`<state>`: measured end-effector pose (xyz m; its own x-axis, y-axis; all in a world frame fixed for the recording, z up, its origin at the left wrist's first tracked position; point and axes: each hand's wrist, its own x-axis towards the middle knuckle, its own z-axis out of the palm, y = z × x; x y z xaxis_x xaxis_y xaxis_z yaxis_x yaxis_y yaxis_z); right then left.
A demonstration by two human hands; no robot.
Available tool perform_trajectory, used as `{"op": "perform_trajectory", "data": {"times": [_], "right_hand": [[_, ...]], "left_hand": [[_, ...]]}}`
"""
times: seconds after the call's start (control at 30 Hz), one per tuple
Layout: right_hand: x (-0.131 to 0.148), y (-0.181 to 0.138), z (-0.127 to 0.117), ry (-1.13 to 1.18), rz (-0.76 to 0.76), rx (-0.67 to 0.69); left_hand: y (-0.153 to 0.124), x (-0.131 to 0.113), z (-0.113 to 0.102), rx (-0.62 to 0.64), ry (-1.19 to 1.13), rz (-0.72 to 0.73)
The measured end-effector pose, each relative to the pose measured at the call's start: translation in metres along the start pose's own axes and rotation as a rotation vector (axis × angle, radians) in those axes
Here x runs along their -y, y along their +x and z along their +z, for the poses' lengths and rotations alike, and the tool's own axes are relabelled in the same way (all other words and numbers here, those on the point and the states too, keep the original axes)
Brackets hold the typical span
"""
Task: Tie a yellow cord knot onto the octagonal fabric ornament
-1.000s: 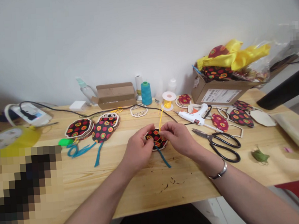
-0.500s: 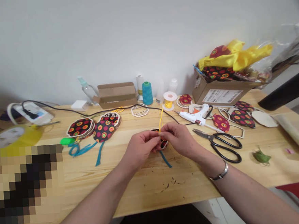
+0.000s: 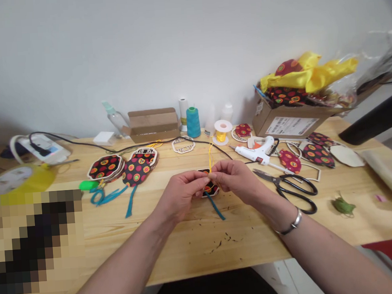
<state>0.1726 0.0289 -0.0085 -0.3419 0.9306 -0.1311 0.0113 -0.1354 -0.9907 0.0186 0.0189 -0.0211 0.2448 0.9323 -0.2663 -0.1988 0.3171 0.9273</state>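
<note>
My left hand (image 3: pixel 187 188) and my right hand (image 3: pixel 233 179) meet above the table, thumb and forefinger of each pinched together. Yellow cord (image 3: pixel 210 157) rises from between the fingertips, and both hands pinch it. Just beneath them lies a small dark fabric piece with a flower pattern and pale edge (image 3: pixel 209 189), partly covered by my fingers. A teal ribbon (image 3: pixel 216 206) trails from it toward me. Behind the hands stands a spool of yellow cord (image 3: pixel 221 136). A pair of black-handled scissors (image 3: pixel 294 189) lies right of my right hand.
A white glue gun (image 3: pixel 257 153) lies behind the scissors. Stacked patterned pieces (image 3: pixel 106 166) sit at left, near a teal thread cone (image 3: pixel 193 122). A cardboard box (image 3: pixel 281 121) overflowing with fabric stands back right. A black cable (image 3: pixel 142 145) crosses the table; a green thread bundle (image 3: pixel 343 206) lies right.
My fingertips have drawn slightly up and together, baring more of the patterned piece below. The yellow cord above them has shifted shape a little.
</note>
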Motion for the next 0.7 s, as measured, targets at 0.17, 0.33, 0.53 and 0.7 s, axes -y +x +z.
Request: {"op": "perform_trajectory", "data": {"times": [0.17, 0.33, 0.53, 0.7], "right_hand": [[-0.0029, 0.0008, -0.0034, 0.136, 0.037, 0.058], [-0.0038, 0.001, -0.0041, 0.158, 0.048, 0.082], [-0.0023, -0.0003, -0.003, 0.096, 0.058, 0.064], [-0.0017, 0.0006, -0.0048, 0.076, 0.052, 0.075]], "left_hand": [[0.0, -0.0007, -0.0015, 0.07, -0.077, -0.043], [-0.0007, -0.0019, -0.0021, 0.067, -0.076, -0.043], [-0.0006, -0.0027, -0.0019, 0.038, -0.006, -0.035], [-0.0003, -0.0029, -0.0001, 0.013, 0.008, -0.01]]}}
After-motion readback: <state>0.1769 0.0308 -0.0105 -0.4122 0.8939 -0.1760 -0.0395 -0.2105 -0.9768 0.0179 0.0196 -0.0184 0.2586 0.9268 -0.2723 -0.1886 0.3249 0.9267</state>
